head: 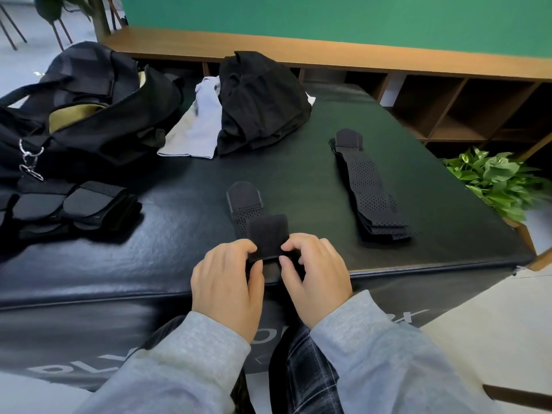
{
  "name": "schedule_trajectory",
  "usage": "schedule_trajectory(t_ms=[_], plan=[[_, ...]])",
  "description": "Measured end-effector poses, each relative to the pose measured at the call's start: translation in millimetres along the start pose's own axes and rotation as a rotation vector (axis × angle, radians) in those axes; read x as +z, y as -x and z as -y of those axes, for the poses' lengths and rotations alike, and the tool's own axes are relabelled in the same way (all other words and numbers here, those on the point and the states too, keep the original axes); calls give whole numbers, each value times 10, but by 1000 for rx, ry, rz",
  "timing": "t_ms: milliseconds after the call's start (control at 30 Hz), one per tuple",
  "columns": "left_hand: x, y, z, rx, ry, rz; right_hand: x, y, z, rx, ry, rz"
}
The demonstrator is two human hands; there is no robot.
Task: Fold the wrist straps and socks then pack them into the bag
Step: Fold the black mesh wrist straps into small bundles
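Green wall and wooden cubby shelves (466, 112) behind, with a black padded tabletop (298, 174) up front. Both hands are at 6 o'clock: left hand (228, 282) and right hand (315, 271) each pinch the near end of a black wrist strap (257, 222), folded over on itself. Unfolded strap stack (372, 186) sits at 3 o'clock, folded straps (89, 204) at 9, open black bag (77, 115) at 10, socks pile (239, 106) at 12.

Black perforated wrist straps (370, 186), black bag (83, 115) (tan lining), pale grey socks (197, 127), green wall (328, 22).
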State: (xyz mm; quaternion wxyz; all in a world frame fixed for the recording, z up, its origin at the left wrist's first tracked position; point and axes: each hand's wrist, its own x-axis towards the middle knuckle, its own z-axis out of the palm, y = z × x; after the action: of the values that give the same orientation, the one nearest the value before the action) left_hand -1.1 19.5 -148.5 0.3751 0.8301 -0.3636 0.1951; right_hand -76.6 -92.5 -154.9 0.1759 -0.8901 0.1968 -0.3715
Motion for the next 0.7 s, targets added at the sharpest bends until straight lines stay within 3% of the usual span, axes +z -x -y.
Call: schedule_trajectory(t_ms=[367,700], plan=[[98,51,56,-34,-38,0,-19,-46,45,-4,90,60],[27,38,35,-113,261,-58,-114,-20,62,58,-272,35]])
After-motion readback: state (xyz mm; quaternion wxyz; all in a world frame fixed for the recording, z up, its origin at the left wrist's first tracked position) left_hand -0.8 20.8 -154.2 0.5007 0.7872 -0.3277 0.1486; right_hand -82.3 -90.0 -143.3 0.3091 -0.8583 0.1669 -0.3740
